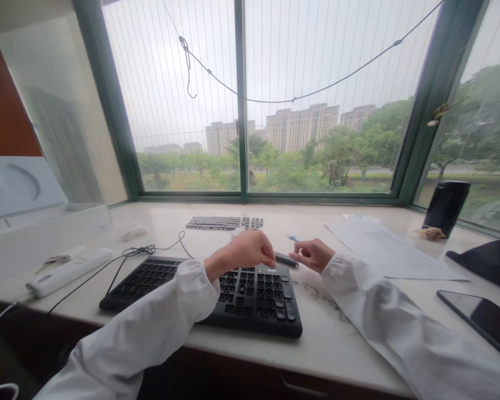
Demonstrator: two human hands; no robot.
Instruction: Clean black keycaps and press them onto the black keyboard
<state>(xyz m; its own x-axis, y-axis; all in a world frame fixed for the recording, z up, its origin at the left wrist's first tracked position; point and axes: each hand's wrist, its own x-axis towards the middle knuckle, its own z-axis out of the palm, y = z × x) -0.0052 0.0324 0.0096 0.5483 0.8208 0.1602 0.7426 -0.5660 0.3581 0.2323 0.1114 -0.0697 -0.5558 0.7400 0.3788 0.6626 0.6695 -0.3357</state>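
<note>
A black keyboard [254, 325] lies at the front edge of the white counter, with many of its key positions looking like open square sockets. Over its upper right part hangs my left hand [245, 249], fingers bent down and pressed together; anything between them is hidden. My right hand [314, 254] is just right of the keyboard, fingers curled and thumb against the index finger. Near its thumb lies a dark, slim rod [286, 259] of unclear kind. A small blue piece [293, 238] shows just behind that hand. Farther back, rows of grey keys [214, 223] lie in a keyboard layout.
Printed paper sheets [383, 247] lie to the right, with a black cylinder [445, 208] behind and a phone [479, 316] nearer. A dark cable [139, 251] coils on the left beside a white power strip [70, 272]. A window [241, 195] closes off the back.
</note>
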